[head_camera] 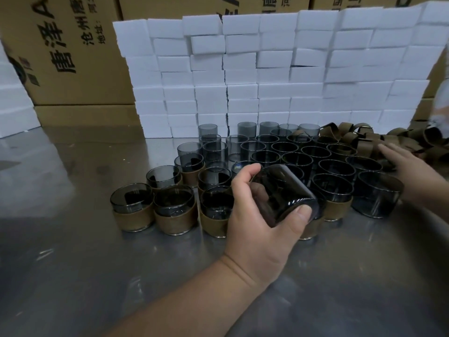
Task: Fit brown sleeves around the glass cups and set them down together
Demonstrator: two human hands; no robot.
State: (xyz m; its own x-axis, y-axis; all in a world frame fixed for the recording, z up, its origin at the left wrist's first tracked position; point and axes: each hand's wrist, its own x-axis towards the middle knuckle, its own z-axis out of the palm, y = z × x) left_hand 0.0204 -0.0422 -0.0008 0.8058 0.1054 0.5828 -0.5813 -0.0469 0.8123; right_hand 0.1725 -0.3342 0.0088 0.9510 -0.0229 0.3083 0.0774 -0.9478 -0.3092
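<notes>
My left hand [257, 222] grips a bare smoky glass cup [281, 193], tilted on its side above the table, its base toward me under my thumb. Several cups wearing brown sleeves [132, 210] stand together at the front left. Behind and to the right stand several bare glass cups [337, 169]. My right hand [410, 166] reaches with straight fingers to the pile of loose brown sleeves [364, 139] at the far right; I cannot make out whether it touches one.
A wall of stacked white boxes [267, 76] stands right behind the cups. Brown cardboard cartons [68, 52] rise behind and to the left. The shiny metal table [73, 263] stretches to the front and left.
</notes>
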